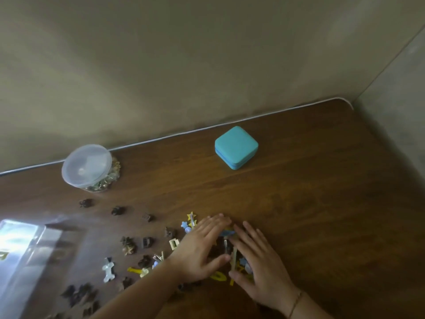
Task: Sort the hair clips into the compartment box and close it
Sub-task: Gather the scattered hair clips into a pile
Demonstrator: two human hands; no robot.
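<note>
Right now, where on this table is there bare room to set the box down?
Bare wood lies right of the hands, between them and the teal box. Hair clips crowd the left, below the plastic jar.

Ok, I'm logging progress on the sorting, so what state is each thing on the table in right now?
Square teal box: closed, near the wall.
Round clear plastic tub: lid on, small trinkets inside.
Dark brown and coloured hair clips: loose, scattered on the wooden table.
Left hand: flat, on the clip pile.
Right hand: flat, on the same pile.
</note>
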